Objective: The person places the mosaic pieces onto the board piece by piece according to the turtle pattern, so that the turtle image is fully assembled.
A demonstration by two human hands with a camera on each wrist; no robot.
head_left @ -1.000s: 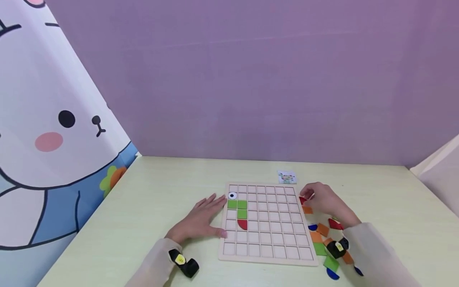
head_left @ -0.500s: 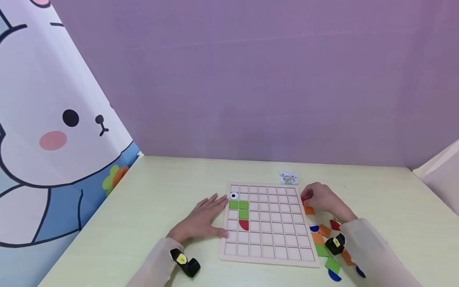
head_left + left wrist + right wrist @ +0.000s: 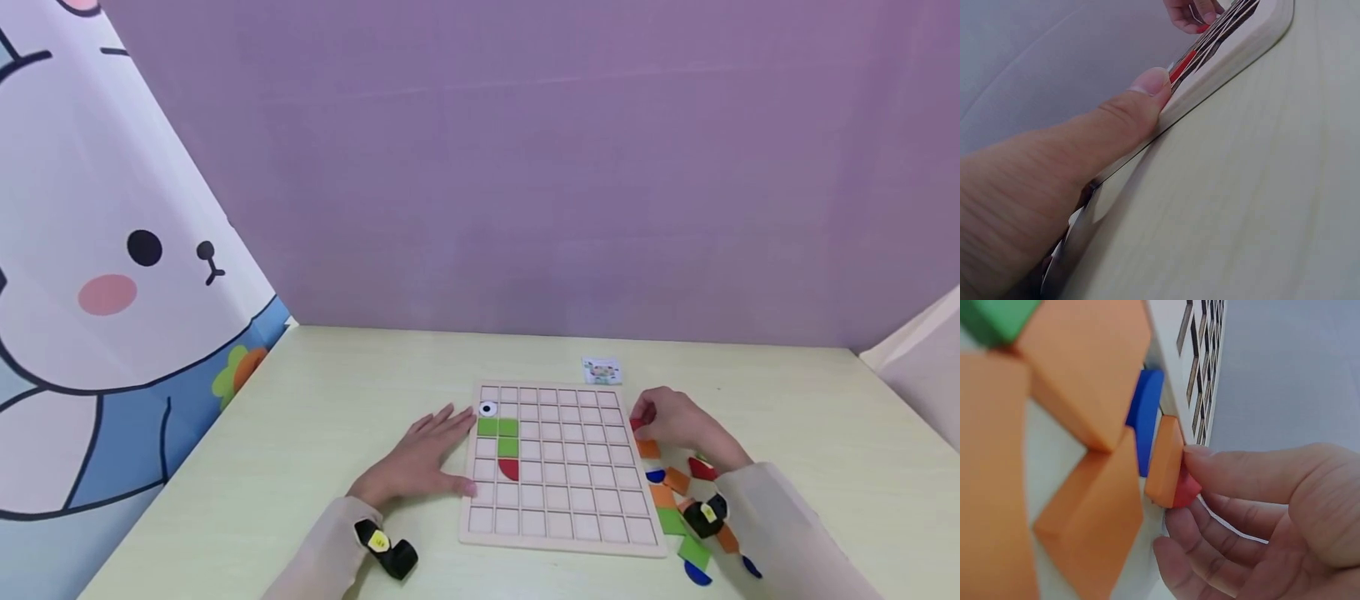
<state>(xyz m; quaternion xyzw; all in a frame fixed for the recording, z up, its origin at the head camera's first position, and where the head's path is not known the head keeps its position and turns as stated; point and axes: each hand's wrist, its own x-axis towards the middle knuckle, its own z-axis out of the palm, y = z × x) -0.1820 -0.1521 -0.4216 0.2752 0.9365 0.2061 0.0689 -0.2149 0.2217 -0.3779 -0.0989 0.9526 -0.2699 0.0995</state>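
Observation:
My left hand (image 3: 420, 457) lies with fingers straight along the left side of a pale wooden grid board (image 3: 558, 498), fingertips and thumb at its edge. In the left wrist view the thumb (image 3: 1110, 125) presses against the rim. On the board sit a round eye piece (image 3: 487, 409), several green squares (image 3: 507, 447) and a red quarter-circle (image 3: 509, 469). At the board's right edge my right hand (image 3: 675, 421) pinches a small red piece (image 3: 1186, 489) between thumb and fingers, partly hidden by them. An orange piece (image 3: 1165, 461) stands right beside it.
Loose orange, green, red and blue pieces (image 3: 693, 552) lie scattered along the board's right side, partly under the right wrist. A small printed card (image 3: 602, 371) lies behind the board. A purple backdrop (image 3: 525, 208) rises at the table's far edge.
The right hand has shifted slightly towards the front along the board's right edge, still holding the red piece. The left hand has stayed in place.

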